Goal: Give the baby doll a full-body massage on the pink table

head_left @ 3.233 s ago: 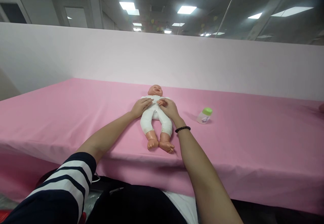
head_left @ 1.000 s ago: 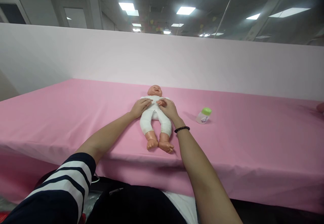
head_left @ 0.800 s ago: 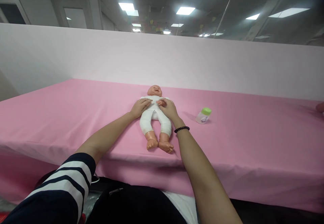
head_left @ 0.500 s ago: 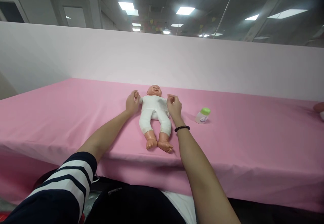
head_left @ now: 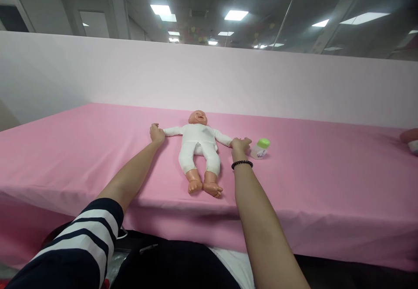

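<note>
A baby doll (head_left: 197,138) with a white cloth body lies on its back, feet toward me and both arms stretched out sideways. My left hand (head_left: 157,134) is closed around the end of the doll's arm on the left side. On the other side, my right hand (head_left: 240,146) grips the end of the doll's other arm; the doll's hands are mostly hidden by my fingers. Just right of my right hand stands a small clear bottle (head_left: 260,150) with a green cap, close to my fingers.
Pink cloth (head_left: 313,171) covers the tabletop and hangs over its front edge. A white partition (head_left: 209,79) rises along the back. At the far right edge, part of another doll-like object (head_left: 410,136) shows.
My hands have moved apart, outward from the doll's chest, and the doll's arms have gone from folded close to spread wide. The bottle and the doll's body have stayed put.
</note>
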`<state>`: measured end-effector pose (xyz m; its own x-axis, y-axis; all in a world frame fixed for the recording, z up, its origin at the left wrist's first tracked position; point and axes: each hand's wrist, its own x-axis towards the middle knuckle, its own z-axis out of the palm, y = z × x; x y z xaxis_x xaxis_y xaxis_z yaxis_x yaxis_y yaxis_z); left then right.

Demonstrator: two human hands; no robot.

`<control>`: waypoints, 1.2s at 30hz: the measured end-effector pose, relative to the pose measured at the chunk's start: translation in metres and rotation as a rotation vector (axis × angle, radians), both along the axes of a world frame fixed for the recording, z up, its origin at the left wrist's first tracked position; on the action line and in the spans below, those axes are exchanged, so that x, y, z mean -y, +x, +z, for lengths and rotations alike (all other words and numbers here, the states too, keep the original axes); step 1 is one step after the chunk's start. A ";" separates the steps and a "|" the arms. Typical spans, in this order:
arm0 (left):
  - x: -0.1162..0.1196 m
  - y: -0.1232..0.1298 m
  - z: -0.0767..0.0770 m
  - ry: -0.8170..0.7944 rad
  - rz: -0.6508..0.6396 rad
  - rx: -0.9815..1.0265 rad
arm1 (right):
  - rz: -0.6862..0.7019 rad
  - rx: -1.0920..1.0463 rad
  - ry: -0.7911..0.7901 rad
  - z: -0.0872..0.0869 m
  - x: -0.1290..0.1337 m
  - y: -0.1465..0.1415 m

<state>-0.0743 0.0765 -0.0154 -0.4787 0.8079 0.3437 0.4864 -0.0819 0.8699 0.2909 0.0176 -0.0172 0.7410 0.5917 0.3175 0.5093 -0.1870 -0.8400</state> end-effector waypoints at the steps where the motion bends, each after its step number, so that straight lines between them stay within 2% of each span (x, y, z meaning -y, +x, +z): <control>1: 0.002 0.005 0.002 -0.014 0.009 -0.021 | -0.041 -0.058 -0.014 0.004 0.003 -0.003; 3: 0.007 0.014 0.004 -0.024 0.044 -0.060 | -0.070 -0.046 0.037 0.014 0.010 -0.010; 6: 0.014 0.028 0.008 0.056 0.085 -0.065 | -0.029 0.273 0.243 0.034 0.025 -0.020; 8: 0.019 0.039 0.011 0.159 0.043 -0.025 | -0.069 0.422 0.326 0.047 0.036 -0.021; 10: 0.022 0.053 0.015 0.269 -0.071 0.027 | -0.175 0.462 0.350 0.057 0.046 -0.015; 12: 0.026 0.072 0.021 0.334 -0.246 0.124 | -0.313 0.406 0.327 0.061 0.054 0.000; 14: 0.034 0.094 0.028 0.298 -0.468 0.319 | -0.399 0.243 0.217 0.058 0.057 0.018; 15: 0.039 0.105 0.031 0.241 -0.596 0.431 | -0.390 0.138 0.132 0.055 0.057 0.027; 18: 0.061 0.133 0.035 0.011 -0.961 0.660 | -0.215 -0.027 -0.076 0.042 0.054 0.041; 21: 0.082 0.145 0.036 -0.148 -1.137 0.729 | -0.005 0.122 -0.099 0.033 0.045 0.028; 26: 0.098 0.141 0.041 -0.239 -1.178 0.833 | 0.382 0.424 -0.031 0.034 0.032 -0.032; 29: 0.100 0.139 0.044 -0.262 -1.200 0.937 | 0.554 0.540 0.013 0.039 0.034 -0.057; 31: 0.101 0.140 0.045 -0.286 -1.198 1.020 | 0.588 0.566 0.023 0.042 0.038 -0.063; 36: 0.101 0.141 0.044 -0.319 -1.191 1.094 | 0.539 0.581 0.057 0.046 0.044 -0.061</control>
<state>0.0669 -0.0250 0.0281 0.5362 0.8431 0.0397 -0.5328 0.3017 0.7906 0.2301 -0.0260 0.0290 0.0640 0.7927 0.6062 0.8771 0.2451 -0.4131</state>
